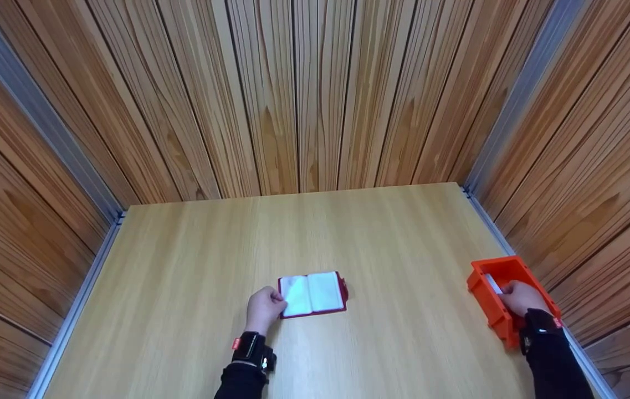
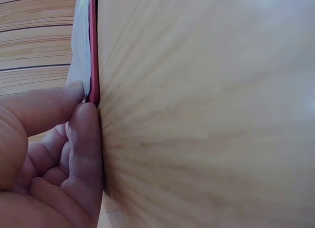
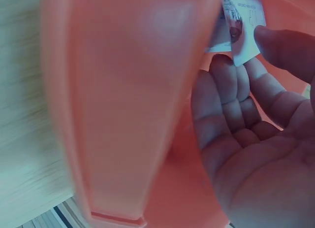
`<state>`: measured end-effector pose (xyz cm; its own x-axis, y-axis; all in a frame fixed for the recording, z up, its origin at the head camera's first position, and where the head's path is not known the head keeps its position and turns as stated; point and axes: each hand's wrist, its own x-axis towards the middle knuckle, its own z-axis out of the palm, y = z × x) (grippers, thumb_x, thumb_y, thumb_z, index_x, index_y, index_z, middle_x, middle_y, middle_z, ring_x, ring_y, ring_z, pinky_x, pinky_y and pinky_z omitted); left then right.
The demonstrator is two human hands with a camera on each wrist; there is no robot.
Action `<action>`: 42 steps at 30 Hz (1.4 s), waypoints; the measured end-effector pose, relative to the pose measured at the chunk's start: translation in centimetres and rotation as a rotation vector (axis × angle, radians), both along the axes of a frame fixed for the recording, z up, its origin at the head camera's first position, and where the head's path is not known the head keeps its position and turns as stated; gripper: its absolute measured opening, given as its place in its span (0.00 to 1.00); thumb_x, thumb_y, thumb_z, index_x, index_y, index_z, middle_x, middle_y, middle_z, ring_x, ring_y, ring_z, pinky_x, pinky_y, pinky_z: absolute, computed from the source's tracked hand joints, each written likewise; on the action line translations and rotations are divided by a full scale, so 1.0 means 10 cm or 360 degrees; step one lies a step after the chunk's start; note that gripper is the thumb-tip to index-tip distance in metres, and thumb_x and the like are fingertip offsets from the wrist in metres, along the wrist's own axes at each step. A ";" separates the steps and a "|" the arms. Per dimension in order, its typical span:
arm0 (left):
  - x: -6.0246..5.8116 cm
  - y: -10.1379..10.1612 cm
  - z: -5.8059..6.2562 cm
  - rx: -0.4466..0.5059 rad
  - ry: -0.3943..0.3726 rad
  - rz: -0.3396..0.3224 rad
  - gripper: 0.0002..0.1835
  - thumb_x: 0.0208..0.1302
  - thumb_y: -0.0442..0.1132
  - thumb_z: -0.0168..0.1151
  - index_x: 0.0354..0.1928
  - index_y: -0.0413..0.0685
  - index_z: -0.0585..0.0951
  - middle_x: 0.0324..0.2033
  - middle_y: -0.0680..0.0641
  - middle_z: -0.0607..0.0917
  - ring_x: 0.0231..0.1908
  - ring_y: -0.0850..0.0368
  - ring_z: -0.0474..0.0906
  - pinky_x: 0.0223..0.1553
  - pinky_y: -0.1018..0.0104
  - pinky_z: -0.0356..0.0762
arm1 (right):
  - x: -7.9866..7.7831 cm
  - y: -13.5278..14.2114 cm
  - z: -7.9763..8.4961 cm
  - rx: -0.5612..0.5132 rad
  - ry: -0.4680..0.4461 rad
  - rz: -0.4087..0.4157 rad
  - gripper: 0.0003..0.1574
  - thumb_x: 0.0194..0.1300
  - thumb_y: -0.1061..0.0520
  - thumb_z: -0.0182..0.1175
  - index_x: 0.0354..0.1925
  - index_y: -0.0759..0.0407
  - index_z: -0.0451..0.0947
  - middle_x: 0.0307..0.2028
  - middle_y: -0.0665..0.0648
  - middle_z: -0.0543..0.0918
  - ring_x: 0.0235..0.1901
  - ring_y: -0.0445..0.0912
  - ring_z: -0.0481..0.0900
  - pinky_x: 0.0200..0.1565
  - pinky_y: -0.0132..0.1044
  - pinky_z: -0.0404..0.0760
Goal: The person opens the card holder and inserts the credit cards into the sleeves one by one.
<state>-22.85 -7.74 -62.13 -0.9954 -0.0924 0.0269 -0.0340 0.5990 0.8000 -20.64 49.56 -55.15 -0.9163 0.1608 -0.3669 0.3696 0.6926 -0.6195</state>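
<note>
An open red-covered booklet (image 1: pixel 311 295) with blank white pages lies on the table, a red flap at its right side. My left hand (image 1: pixel 266 310) pinches its lower left edge; in the left wrist view the thumb lies over the page and the index finger is at the red cover (image 2: pixel 94 50). Far to the right, my right hand (image 1: pixel 525 299) reaches into an orange bin (image 1: pixel 483 296). Between its thumb and fingers it pinches a small printed card (image 3: pixel 243 28). Behind that card another printed piece (image 3: pixel 220 38) shows partly.
The orange bin stands close to the right wall (image 1: pixel 597 221) of wooden planks. Plank walls also close off the back and the left, with grey metal rails (image 1: pixel 79 310) along the table (image 1: pixel 209 238).
</note>
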 end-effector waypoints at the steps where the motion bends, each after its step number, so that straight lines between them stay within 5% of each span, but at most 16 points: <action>1: 0.00 0.00 0.00 0.0006 -0.0008 0.0001 0.08 0.47 0.27 0.69 0.26 0.42 0.78 0.21 0.52 0.76 0.24 0.58 0.71 0.27 0.64 0.72 | 0.00 -0.02 0.02 -0.0012 0.0013 0.0000 0.19 0.69 0.54 0.57 0.49 0.70 0.72 0.33 0.58 0.78 0.36 0.54 0.74 0.39 0.43 0.71; 16: -0.01 0.00 -0.01 -0.0005 -0.0005 0.0005 0.07 0.47 0.27 0.68 0.26 0.41 0.78 0.21 0.52 0.77 0.24 0.58 0.72 0.28 0.63 0.73 | -0.02 -0.13 0.10 -0.0038 0.0092 0.0030 0.22 0.71 0.61 0.52 0.58 0.73 0.70 0.45 0.66 0.78 0.44 0.60 0.72 0.46 0.49 0.70; 33: -0.02 0.00 0.02 0.0011 -0.0130 0.0024 0.08 0.51 0.28 0.69 0.28 0.42 0.78 0.23 0.50 0.77 0.25 0.56 0.73 0.28 0.64 0.73 | -0.06 0.09 0.23 0.0263 0.0205 0.0162 0.21 0.67 0.64 0.50 0.54 0.78 0.70 0.39 0.69 0.76 0.40 0.61 0.71 0.40 0.50 0.69; 42: -0.03 0.01 0.01 0.0037 -0.0193 0.0035 0.08 0.52 0.28 0.69 0.28 0.43 0.78 0.23 0.50 0.77 0.25 0.56 0.73 0.27 0.65 0.72 | -0.07 0.07 0.37 0.0352 0.0320 0.0112 0.22 0.63 0.65 0.49 0.53 0.79 0.70 0.39 0.70 0.76 0.37 0.61 0.71 0.37 0.48 0.68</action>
